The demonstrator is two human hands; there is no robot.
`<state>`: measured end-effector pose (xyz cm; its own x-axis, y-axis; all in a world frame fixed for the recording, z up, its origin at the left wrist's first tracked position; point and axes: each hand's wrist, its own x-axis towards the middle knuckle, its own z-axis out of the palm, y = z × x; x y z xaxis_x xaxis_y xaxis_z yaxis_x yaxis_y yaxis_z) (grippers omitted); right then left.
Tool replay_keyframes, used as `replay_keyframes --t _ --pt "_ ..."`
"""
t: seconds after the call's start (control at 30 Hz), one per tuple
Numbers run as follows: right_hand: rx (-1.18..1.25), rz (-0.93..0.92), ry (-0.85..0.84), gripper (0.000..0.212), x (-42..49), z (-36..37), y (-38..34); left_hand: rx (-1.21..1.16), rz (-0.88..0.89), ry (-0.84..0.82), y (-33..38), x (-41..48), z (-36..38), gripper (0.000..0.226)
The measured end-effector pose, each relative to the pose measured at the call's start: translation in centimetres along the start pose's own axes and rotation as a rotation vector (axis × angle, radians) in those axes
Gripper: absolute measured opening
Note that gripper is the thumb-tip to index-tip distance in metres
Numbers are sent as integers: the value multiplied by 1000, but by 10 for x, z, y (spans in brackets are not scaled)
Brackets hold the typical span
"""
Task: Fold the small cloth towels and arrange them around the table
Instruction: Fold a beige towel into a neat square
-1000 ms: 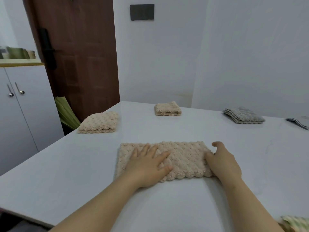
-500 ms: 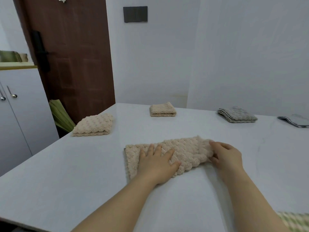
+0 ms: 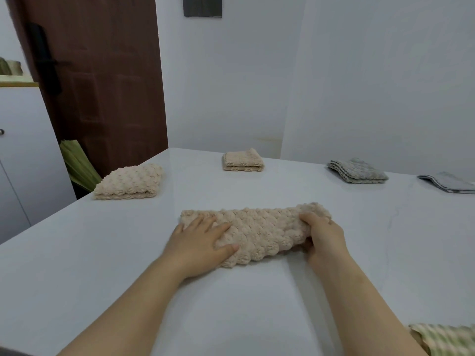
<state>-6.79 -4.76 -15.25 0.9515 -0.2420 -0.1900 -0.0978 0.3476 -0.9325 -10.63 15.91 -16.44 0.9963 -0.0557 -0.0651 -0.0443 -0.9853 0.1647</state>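
Observation:
A beige bobbled towel (image 3: 262, 232) lies as a long strip in the middle of the white table (image 3: 102, 253). My left hand (image 3: 200, 242) presses flat on its left end with straight fingers. My right hand (image 3: 323, 237) grips the towel's right end, which is lifted and curled off the table. Folded towels sit further out: a beige one (image 3: 129, 182) at the left edge, a smaller beige one (image 3: 243, 160) at the far edge, a grey one (image 3: 358, 170) at the far right.
A flat grey cloth (image 3: 449, 182) lies at the right edge of the table. A green striped cloth (image 3: 447, 339) shows at the bottom right corner. A brown door (image 3: 102, 73) and a white cabinet (image 3: 23, 155) stand to the left, white walls behind.
My right hand has gone from resting at the towel's right end to gripping and lifting it. The towel has shifted away from me. The left hand stays pressed on it.

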Motion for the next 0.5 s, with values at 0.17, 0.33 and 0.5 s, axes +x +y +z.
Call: replay_keyframes --t 0.17,0.33,0.5 --pt "-61 -91 -66 16 -4 12 5 14 12 50 1 -2 5 63" --pt "-152 -124 -31 24 -3 16 13 -190 -30 428 -7 -8 1 76" --pt "-103 -218 83 32 -12 26 9 -47 25 142 -25 -7 4 55"
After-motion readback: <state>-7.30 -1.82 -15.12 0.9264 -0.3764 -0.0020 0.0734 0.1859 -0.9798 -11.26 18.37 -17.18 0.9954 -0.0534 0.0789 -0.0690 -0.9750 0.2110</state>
